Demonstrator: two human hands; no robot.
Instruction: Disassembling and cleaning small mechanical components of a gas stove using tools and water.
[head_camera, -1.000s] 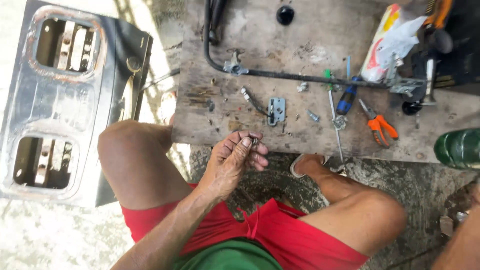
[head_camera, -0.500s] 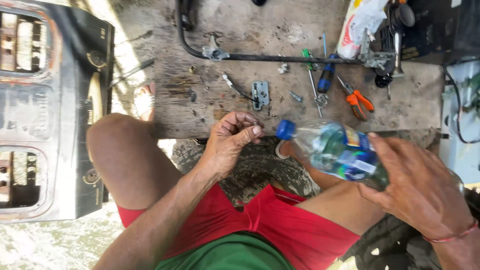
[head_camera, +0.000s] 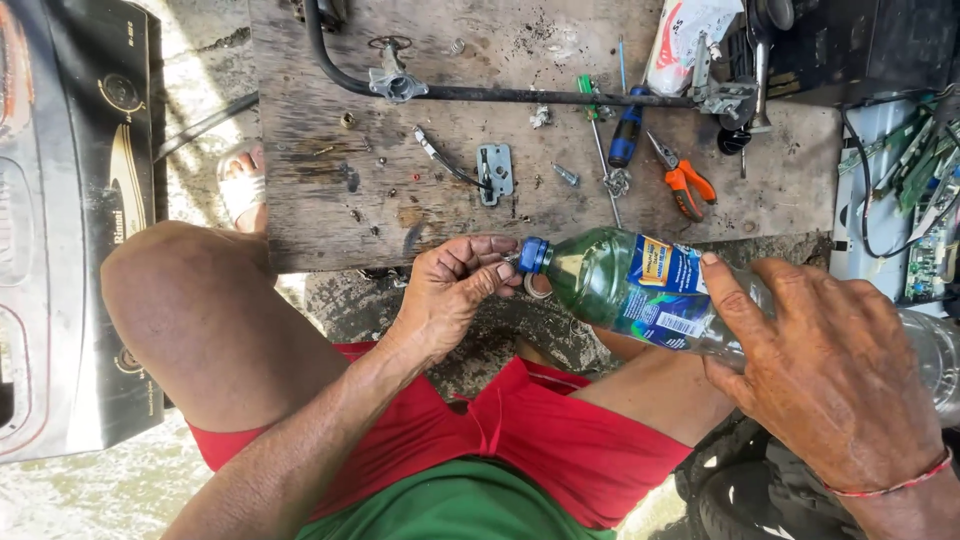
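My right hand (head_camera: 830, 375) grips a clear plastic bottle (head_camera: 620, 285) of greenish liquid by its body and holds it nearly level, with its blue cap (head_camera: 533, 255) pointing left. My left hand (head_camera: 455, 290) is over my knees at the wooden board's near edge. Its fingertips pinch a small metal part (head_camera: 538, 289) right against the cap. The part is mostly hidden by the fingers.
The wooden board (head_camera: 330, 200) carries orange-handled pliers (head_camera: 690, 185), a blue-handled screwdriver (head_camera: 628, 135), a small metal bracket (head_camera: 495, 170), screws and a black pipe with a valve (head_camera: 395, 85). A gas stove (head_camera: 70, 230) lies at left and circuit boards (head_camera: 920, 200) at right.
My right hand came in from the right with the bottle and carried its cap up to my left fingertips. My left hand stayed near the board's edge, still pinched.
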